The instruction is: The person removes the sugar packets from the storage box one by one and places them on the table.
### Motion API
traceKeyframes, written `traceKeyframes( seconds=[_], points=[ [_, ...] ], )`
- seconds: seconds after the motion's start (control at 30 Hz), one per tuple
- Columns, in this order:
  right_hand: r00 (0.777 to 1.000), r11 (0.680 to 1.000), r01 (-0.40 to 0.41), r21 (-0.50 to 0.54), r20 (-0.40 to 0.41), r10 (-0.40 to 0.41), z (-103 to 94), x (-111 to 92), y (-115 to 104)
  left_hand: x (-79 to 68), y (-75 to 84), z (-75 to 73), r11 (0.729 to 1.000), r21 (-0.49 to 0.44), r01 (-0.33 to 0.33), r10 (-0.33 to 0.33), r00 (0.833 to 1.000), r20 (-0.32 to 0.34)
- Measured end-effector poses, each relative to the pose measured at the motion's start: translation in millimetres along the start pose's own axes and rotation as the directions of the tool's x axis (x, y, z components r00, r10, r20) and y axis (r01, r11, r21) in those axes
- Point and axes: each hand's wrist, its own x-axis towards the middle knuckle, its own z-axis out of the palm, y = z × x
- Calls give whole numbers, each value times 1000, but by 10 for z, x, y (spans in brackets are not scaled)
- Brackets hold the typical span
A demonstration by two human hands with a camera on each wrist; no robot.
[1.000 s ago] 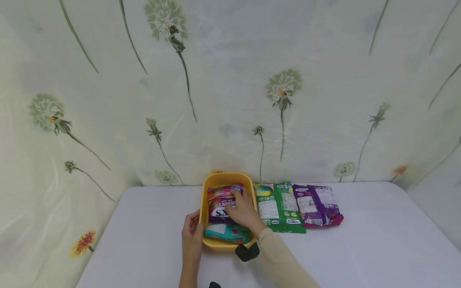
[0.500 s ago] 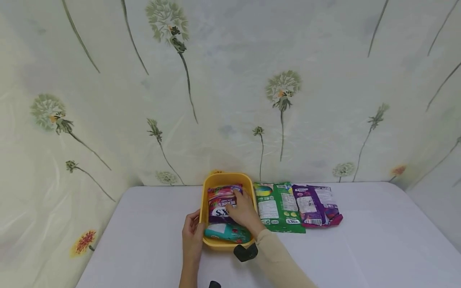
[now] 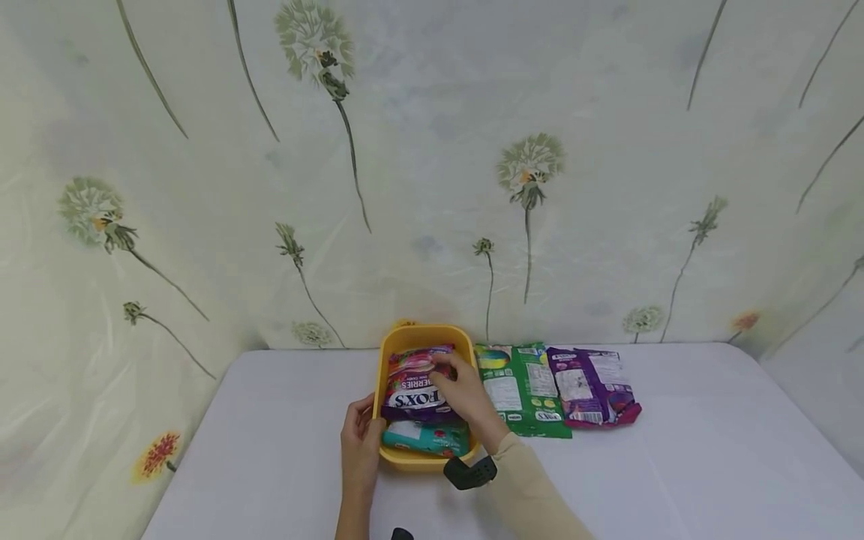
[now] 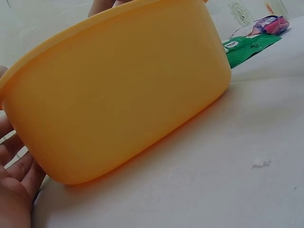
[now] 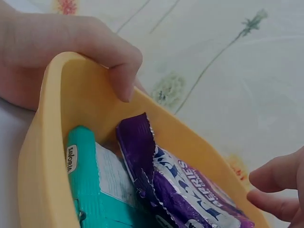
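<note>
A yellow plastic container (image 3: 425, 465) stands at the back of the table with a purple Fox's Berries candy bag (image 3: 408, 386) and a teal packet (image 3: 425, 439) inside it. My left hand (image 3: 361, 442) grips the container's left side, its thumb (image 5: 122, 78) hooked over the rim and the fingers outside against the wall. Over the right part of the candy bag hovers my right hand (image 3: 467, 394). In the right wrist view its thumb and a finger are loosely bent, with a gap between them and nothing pinched.
To the right of the container lie a green Fox's bag (image 3: 523, 390) and a purple bag (image 3: 594, 386), side by side on the white table (image 3: 688, 450). A flower-printed curtain (image 3: 432, 187) rises behind the table's back edge.
My right hand has come off the candy bag and moved slightly right. The bag has shifted a little toward the left and more of its lettering shows. My left hand stays put.
</note>
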Motion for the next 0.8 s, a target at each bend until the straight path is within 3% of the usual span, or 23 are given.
traceKeyframes(
  seconds=[0.3,0.57,0.8],
  points=[
    [998,997,-68,34,17,67,-14,6,-1,20,-30,7,1000,24,10,-10,1000,-9],
    [996,998,-28,52,87,24,-27,-11,23,30,-28,-3,1000,27,-5,5,1000,-10],
    [994,997,-48,63,99,41,-23,-9,52,26,-23,6,1000,22,14,-14,1000,-10]
  ],
)
